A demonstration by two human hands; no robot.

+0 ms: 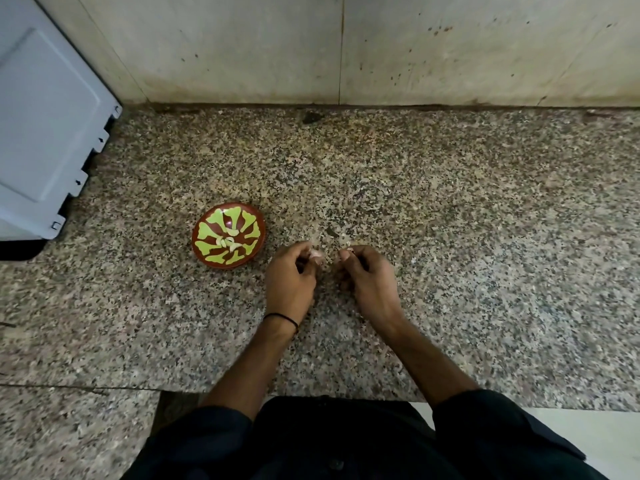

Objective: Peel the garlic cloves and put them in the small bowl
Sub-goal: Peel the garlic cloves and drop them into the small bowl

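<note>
A small red-brown bowl with a yellow-green flower pattern sits on the speckled granite counter, left of my hands. Several pale peeled garlic cloves lie in its middle. My left hand pinches a garlic clove between thumb and fingertips, just right of the bowl. A short gap away, my right hand has curled fingers and pinches a small pale bit of garlic skin at its tips. Both hands hover low over the counter.
A grey appliance stands at the far left against the stained wall. Scraps of garlic peel lie on the counter just beyond my hands. The counter's front edge runs near my dark sleeves.
</note>
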